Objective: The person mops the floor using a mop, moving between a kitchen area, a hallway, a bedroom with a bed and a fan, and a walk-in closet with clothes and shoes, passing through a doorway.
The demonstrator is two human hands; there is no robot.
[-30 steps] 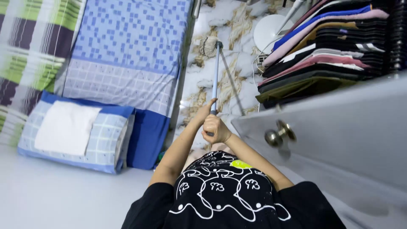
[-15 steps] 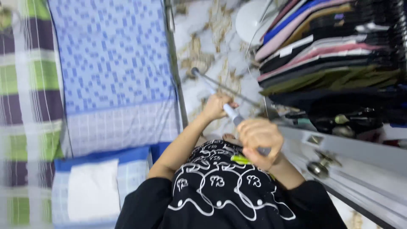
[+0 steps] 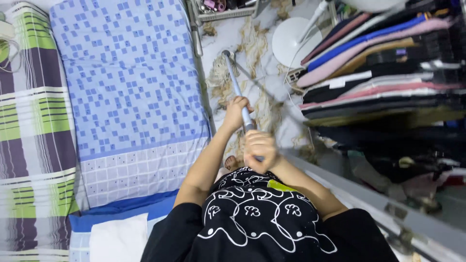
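I hold a mop with a pale blue-grey handle [image 3: 234, 82] in both hands. My left hand [image 3: 236, 112] grips the handle lower down, and my right hand [image 3: 259, 150] grips its upper end close to my chest. The mop head [image 3: 221, 77] of pale strings rests on the marble-patterned floor [image 3: 262, 68], right beside the edge of the bed [image 3: 131, 97]. My black printed shirt fills the bottom of the view.
A mattress with a blue checked sheet lies on the left, a green and purple striped blanket [image 3: 29, 126] beyond it. A pillow [image 3: 116, 237] is at the bottom left. Hanging clothes [image 3: 378, 63] fill an open wardrobe on the right. A white fan base [image 3: 293, 41] stands on the floor.
The mop head has slid along the floor beside the bed and now lies farther from me. My right hand has come back closer to my left. The view has swung left.
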